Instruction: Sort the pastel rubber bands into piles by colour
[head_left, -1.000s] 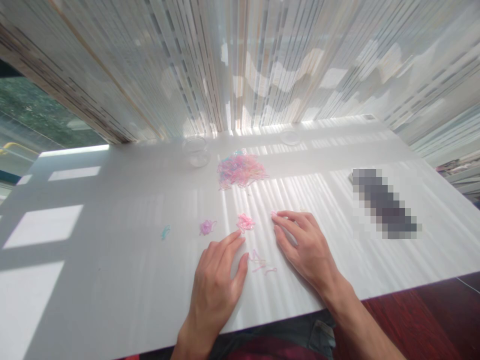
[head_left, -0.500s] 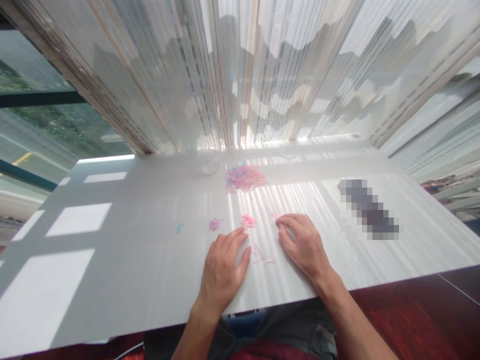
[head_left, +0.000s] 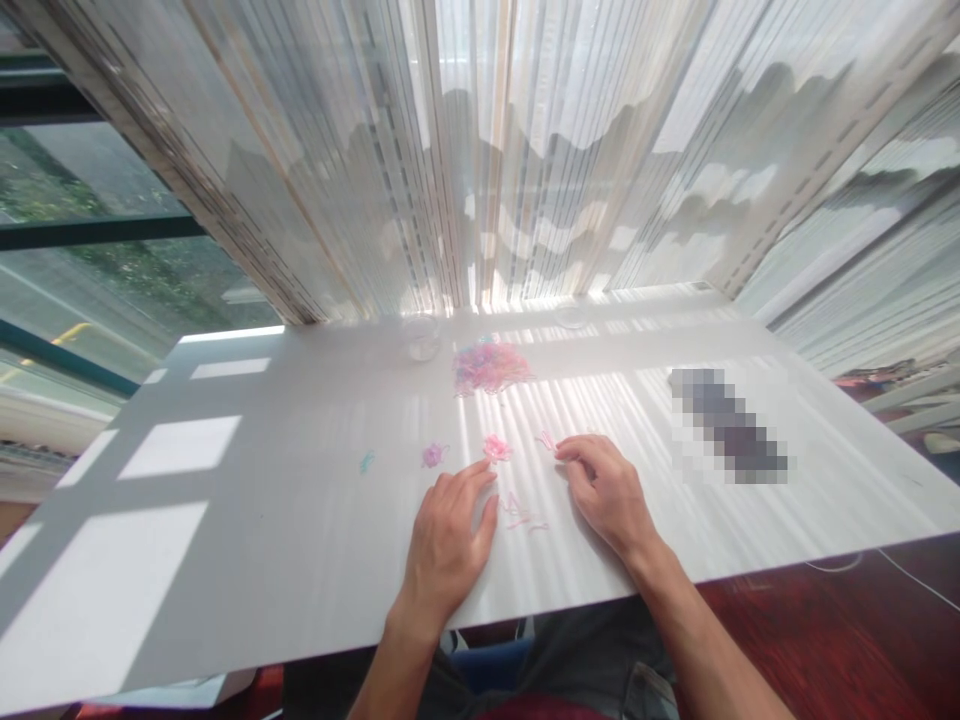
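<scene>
On the counter (head_left: pixel 300 560), a teal cluster (head_left: pixel 366 462), a clear jar (head_left: pixel 421 342) and a purple cluster (head_left: pixel 433 455) are seen. The left hand (head_left: pixel 450 535) is spread just beside a pink cluster (head_left: pixel 496 448), backed by a mixed pile (head_left: pixel 491 368). Pink strands (head_left: pixel 545 439) are touched by the right hand (head_left: pixel 609 492) — its grip cannot be told — and a blurred dark object (head_left: pixel 731 420) is seen beyond.

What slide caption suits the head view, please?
Left hand by a pink pile, right hand by loose strands, mixed heap beyond.
</scene>
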